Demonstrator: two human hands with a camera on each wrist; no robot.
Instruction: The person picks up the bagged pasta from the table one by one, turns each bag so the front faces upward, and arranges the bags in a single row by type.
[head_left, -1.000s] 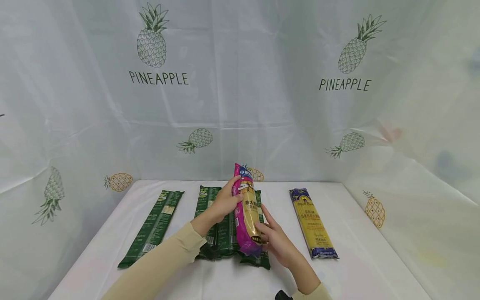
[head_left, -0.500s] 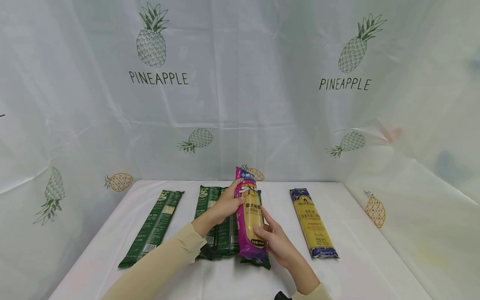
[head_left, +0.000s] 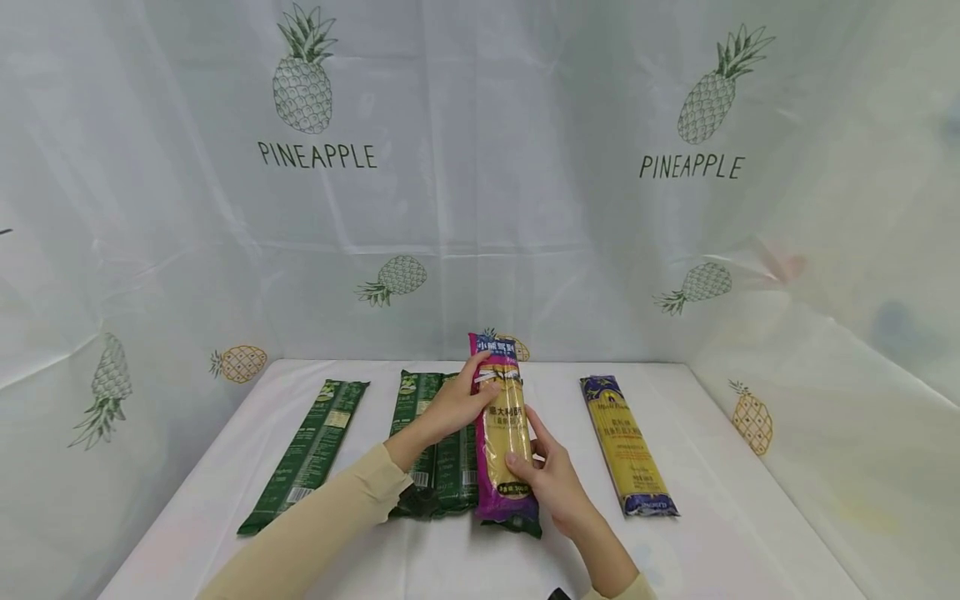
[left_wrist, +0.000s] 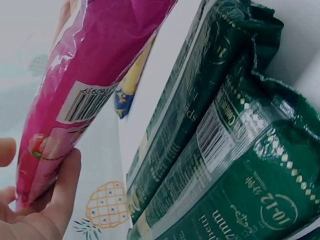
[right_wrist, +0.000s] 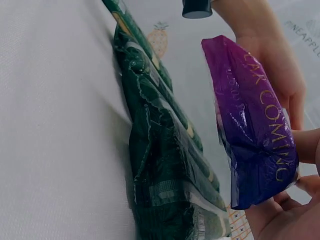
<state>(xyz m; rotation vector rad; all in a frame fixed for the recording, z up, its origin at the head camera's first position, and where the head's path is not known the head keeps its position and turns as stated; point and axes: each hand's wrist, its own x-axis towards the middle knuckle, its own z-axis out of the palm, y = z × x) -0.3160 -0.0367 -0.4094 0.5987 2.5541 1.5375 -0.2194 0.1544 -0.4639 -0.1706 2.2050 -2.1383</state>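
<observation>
"Hands?"
"Left hand (head_left: pixel 454 408) grips the upper end of the pink packet (head_left: pixel 505 427), right hand (head_left: pixel 555 481) the lower, presumably because its length wants two-point support."
"Position?"
"Above the rightmost green packet (head_left: pixel 524 526), not touching it."

Curtain (head_left: pixel 495 183) reads "PINEAPPLE" (twice); green packet (left_wrist: pixel 245 185), "10-12"; pink-purple packet (right_wrist: pixel 252 132), "COMING".

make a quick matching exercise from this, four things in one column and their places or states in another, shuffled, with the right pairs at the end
1. pink packet
2. yellow-and-blue packet
3. left hand
4. right hand

A. gripping the pink packet's nearer part
B. held up by both hands
C. gripping the pink packet's farther part
D. lying on the table

Pairs: 1-B, 2-D, 3-C, 4-A
</observation>
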